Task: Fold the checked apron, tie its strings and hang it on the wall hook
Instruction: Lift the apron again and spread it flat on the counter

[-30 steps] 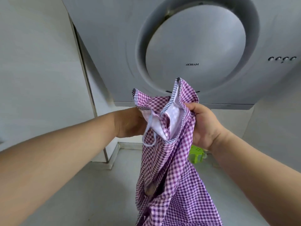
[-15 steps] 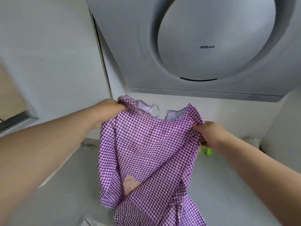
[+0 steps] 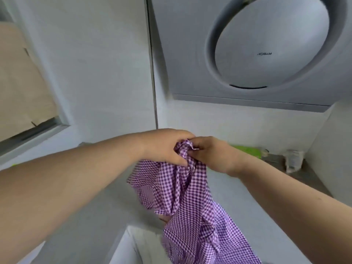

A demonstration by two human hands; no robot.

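1. Left hand gripped the bunched top of the checked apron, fingers curled tight around the fabric.
2. Right hand met it from the other side, fingers pinched on the same bunch; the two hands touched at the knuckles.
3. Apron was purple-and-white gingham, held in the air above the worktop; its body hung down in loose folds toward the near edge, partly blurred.
4. Apron strings not made out in the folds.
5. Range hood with a round grey panel sat on the wall above the far right of the worktop.
6. A green object lay at the worktop's far edge, just behind the right hand; a crumpled clear bag stood near the far right corner.
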